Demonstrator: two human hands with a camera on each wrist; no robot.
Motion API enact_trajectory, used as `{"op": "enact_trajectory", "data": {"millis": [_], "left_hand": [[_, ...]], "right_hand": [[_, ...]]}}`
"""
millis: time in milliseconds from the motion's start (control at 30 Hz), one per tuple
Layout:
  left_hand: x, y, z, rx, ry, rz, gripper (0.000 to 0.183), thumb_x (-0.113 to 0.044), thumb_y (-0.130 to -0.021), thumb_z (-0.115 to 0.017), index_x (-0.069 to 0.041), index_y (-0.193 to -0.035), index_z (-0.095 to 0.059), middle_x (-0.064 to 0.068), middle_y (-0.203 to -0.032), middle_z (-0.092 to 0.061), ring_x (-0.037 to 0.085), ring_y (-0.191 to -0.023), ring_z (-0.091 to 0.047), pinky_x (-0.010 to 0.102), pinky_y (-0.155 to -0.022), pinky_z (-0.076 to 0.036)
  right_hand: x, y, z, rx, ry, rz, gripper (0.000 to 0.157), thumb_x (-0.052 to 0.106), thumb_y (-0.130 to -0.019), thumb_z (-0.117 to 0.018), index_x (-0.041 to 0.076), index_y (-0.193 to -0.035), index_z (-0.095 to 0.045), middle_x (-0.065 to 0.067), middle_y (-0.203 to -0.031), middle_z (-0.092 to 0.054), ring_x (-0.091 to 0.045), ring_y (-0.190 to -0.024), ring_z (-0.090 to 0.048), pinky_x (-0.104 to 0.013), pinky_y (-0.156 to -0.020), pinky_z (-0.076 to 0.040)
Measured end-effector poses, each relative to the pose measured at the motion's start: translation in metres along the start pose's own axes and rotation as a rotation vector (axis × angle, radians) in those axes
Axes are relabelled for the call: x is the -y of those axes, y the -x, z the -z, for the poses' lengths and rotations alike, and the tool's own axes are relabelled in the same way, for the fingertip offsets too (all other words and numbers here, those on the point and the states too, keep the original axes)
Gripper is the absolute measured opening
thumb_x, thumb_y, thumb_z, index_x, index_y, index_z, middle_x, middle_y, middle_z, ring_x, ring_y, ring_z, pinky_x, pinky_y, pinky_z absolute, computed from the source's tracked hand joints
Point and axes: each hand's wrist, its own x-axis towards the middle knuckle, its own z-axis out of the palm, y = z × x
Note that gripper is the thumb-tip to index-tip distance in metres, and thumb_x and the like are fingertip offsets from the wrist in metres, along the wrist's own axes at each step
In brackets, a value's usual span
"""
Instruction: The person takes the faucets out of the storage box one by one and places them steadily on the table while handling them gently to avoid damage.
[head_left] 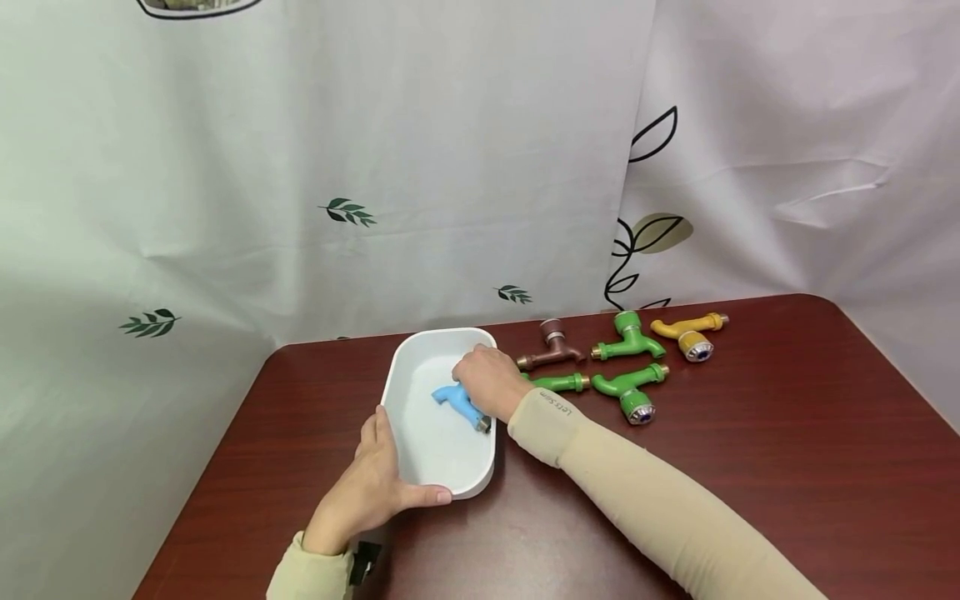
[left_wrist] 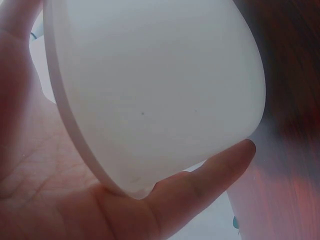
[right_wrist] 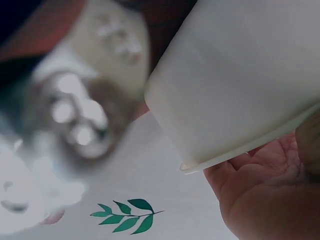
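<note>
A white tray (head_left: pixel 435 450) lies on the table with a blue tap (head_left: pixel 459 403) inside it, near its right wall. The left hand (head_left: pixel 375 475) holds the tray at its near left corner, fingers along the left side and thumb across the near edge. In the left wrist view the thumb (left_wrist: pixel 200 192) runs along the outer wall of the tray (left_wrist: pixel 165 90). The right hand (head_left: pixel 487 379) reaches over the right rim and grips the blue tap at its knob end, which the fingers hide. The spout and threaded end show.
Right of the tray lie a brown tap (head_left: pixel 553 348), a green tap (head_left: pixel 630 340), a yellow tap (head_left: pixel 686 331) and another green tap (head_left: pixel 628 387). A third green tap (head_left: pixel 564 382) is partly behind the right wrist. White printed cloth (head_left: pixel 465 167) hangs behind the dark red table (head_left: pixel 750 433).
</note>
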Motion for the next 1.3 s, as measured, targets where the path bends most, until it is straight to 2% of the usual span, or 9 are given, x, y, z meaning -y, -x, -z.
{"op": "enact_trajectory", "data": {"millis": [233,500,667,867,1033,1300], "left_hand": [[0.001,0.0,0.0,-0.006,-0.002,-0.012,0.155,-0.06,-0.061,-0.09,0.019,-0.149,0.009,0.04,-0.156,-0.005,0.056,-0.14,-0.025,0.057,-0.109,-0.036],[0.002,0.001,0.0,-0.008,0.005,-0.008,0.155,-0.062,-0.061,-0.089,0.019,-0.15,0.008,0.039,-0.156,-0.004,0.055,-0.141,-0.024,0.056,-0.109,-0.035],[0.004,0.001,0.001,-0.016,0.001,-0.014,0.154,-0.062,-0.062,-0.089,0.02,-0.15,0.007,0.04,-0.156,-0.004,0.056,-0.141,-0.023,0.057,-0.109,-0.036],[0.004,0.0,0.0,-0.01,0.009,-0.002,0.155,-0.063,-0.062,-0.089,0.019,-0.15,0.008,0.038,-0.157,-0.004,0.054,-0.142,-0.022,0.056,-0.109,-0.035],[0.004,-0.001,0.0,-0.012,0.007,-0.013,0.154,-0.062,-0.062,-0.089,0.019,-0.15,0.008,0.039,-0.156,-0.004,0.055,-0.142,-0.023,0.056,-0.11,-0.034],[0.002,-0.001,-0.001,-0.014,0.003,-0.011,0.154,-0.062,-0.061,-0.09,0.019,-0.15,0.007,0.039,-0.156,-0.006,0.055,-0.141,-0.025,0.057,-0.109,-0.035]], "right_hand": [[0.001,-0.001,0.002,0.034,0.054,0.0,0.028,-0.001,-0.091,-0.064,0.016,-0.109,-0.078,-0.004,-0.102,-0.07,-0.022,-0.094,-0.06,-0.035,-0.086,-0.051],[0.002,-0.002,0.001,0.044,0.122,0.028,0.027,0.0,-0.096,-0.058,0.015,-0.081,-0.074,-0.004,-0.085,-0.064,-0.021,-0.082,-0.057,-0.034,-0.08,-0.05],[0.004,-0.002,0.0,0.029,0.12,0.03,0.029,0.002,-0.097,-0.057,0.016,-0.076,-0.072,-0.003,-0.081,-0.065,-0.02,-0.08,-0.057,-0.034,-0.078,-0.051],[0.004,-0.001,-0.001,0.007,0.076,0.019,0.032,0.004,-0.097,-0.057,0.017,-0.068,-0.062,0.0,-0.074,-0.064,-0.018,-0.074,-0.057,-0.037,-0.071,-0.053],[0.003,0.002,-0.001,-0.001,0.037,0.02,0.028,0.008,-0.099,-0.057,0.017,-0.073,-0.064,0.001,-0.077,-0.063,-0.017,-0.076,-0.056,-0.038,-0.066,-0.054],[0.003,0.008,-0.001,-0.053,0.064,0.072,0.024,0.006,-0.101,-0.055,0.017,-0.096,-0.076,0.001,-0.091,-0.07,-0.017,-0.081,-0.054,-0.032,-0.062,-0.054]]}}
